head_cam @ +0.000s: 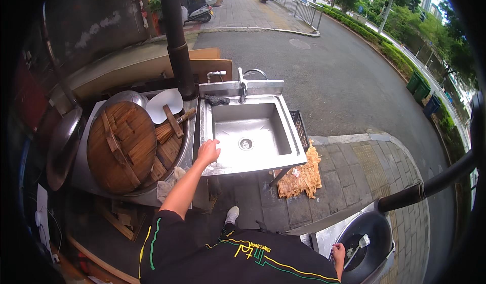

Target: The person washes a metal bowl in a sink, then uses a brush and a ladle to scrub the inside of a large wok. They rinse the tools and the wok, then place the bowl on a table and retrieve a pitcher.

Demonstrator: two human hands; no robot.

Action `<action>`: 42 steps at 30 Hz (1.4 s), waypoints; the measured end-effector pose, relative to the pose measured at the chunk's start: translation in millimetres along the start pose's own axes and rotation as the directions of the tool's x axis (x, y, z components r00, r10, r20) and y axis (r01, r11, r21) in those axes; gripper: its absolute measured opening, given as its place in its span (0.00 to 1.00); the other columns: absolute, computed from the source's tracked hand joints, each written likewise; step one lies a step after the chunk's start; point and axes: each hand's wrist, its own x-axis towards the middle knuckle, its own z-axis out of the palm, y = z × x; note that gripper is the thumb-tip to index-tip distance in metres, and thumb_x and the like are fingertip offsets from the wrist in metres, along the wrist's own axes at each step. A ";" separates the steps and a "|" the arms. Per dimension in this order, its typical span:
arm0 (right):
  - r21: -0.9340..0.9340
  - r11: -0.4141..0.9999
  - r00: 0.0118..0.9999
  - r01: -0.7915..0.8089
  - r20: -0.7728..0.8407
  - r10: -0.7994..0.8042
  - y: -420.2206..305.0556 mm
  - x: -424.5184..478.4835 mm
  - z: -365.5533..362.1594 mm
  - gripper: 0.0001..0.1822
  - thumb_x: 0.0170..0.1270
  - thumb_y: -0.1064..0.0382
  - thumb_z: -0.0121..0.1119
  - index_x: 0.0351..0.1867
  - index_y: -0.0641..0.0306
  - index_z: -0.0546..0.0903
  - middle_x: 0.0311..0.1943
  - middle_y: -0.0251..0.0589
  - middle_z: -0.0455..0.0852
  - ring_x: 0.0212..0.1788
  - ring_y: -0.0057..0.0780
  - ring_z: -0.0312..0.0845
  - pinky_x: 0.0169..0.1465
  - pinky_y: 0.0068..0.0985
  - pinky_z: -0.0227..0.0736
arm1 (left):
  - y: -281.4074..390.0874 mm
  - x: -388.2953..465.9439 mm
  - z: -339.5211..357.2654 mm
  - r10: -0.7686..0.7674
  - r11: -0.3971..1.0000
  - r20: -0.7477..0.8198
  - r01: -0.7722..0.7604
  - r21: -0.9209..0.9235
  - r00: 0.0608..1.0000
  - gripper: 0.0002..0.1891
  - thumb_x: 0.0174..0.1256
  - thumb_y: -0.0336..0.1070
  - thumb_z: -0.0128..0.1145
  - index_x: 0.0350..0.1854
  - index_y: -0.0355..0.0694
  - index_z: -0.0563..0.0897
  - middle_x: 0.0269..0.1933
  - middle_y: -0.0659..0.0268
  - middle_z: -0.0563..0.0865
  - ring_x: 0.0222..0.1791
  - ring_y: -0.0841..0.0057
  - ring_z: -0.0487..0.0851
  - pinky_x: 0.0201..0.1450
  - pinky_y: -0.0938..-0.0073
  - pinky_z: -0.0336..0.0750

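My left hand (pixel 208 151) rests at the left front rim of a stainless steel sink (pixel 250 166), fingers curled near the basin's edge; whether it grips anything is hard to tell. A faucet (pixel 242 86) stands at the sink's back, with a dark scrubber (pixel 216 100) to its left. At lower right, my right hand (pixel 338 252) is beside a large black wok (pixel 382 234). A metal spatula (pixel 363 241) lies in that wok, its handle running close to the hand; contact between them is unclear.
Left of the sink stands a stove with a round wooden lid (pixel 125 147), a bamboo brush (pixel 165 132) and a cloth (pixel 169 183). A black crate (pixel 300 128) and flattened cardboard (pixel 303 177) are beside the sink. A dark pipe (pixel 178 56) rises behind; another pipe (pixel 429 185) crosses at right.
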 end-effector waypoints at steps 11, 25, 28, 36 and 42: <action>-0.044 0.968 0.966 -0.248 -0.085 0.244 -79.0 -70.1 68.4 0.08 0.53 0.66 0.58 0.35 0.65 0.80 0.23 0.42 0.83 0.22 0.27 0.79 0.28 0.25 0.74 | -167.8 203.7 -25.0 -0.391 0.879 -0.131 0.412 0.240 0.911 0.20 0.53 0.34 0.58 0.51 0.43 0.75 0.52 0.60 0.77 0.56 0.59 0.73 0.55 0.56 0.71; -0.215 0.882 0.906 -0.420 -0.162 0.392 -60.8 -163.1 72.2 0.06 0.53 0.63 0.62 0.28 0.63 0.82 0.21 0.39 0.83 0.22 0.26 0.79 0.27 0.27 0.75 | -223.4 237.7 11.5 -0.405 0.854 -0.047 0.396 0.337 0.913 0.13 0.53 0.32 0.56 0.42 0.39 0.80 0.50 0.58 0.77 0.53 0.58 0.74 0.51 0.57 0.74; -0.227 0.879 0.905 -0.419 -0.184 0.384 -108.7 -163.2 82.0 0.07 0.53 0.63 0.62 0.30 0.63 0.83 0.25 0.39 0.85 0.29 0.25 0.81 0.35 0.25 0.75 | -224.0 231.5 13.3 -0.355 0.850 -0.071 0.353 0.391 0.932 0.13 0.51 0.31 0.59 0.41 0.41 0.81 0.49 0.60 0.77 0.53 0.59 0.74 0.51 0.59 0.74; -0.055 0.905 0.904 -0.421 -0.108 0.414 -89.4 -167.0 103.8 0.07 0.53 0.65 0.61 0.32 0.64 0.81 0.25 0.38 0.84 0.28 0.26 0.80 0.34 0.25 0.75 | -162.7 175.8 -15.7 -0.087 0.968 0.118 0.056 0.243 0.989 0.16 0.40 0.36 0.65 0.37 0.44 0.84 0.45 0.62 0.79 0.51 0.61 0.74 0.53 0.60 0.71; 0.026 0.918 0.918 -0.395 -0.036 0.396 -51.2 -175.9 113.5 0.05 0.56 0.66 0.58 0.34 0.64 0.80 0.24 0.37 0.83 0.24 0.23 0.78 0.28 0.24 0.73 | -93.6 126.2 -53.8 0.202 0.979 0.066 -0.204 0.017 0.977 0.17 0.38 0.35 0.64 0.36 0.43 0.82 0.39 0.61 0.79 0.46 0.60 0.75 0.51 0.63 0.71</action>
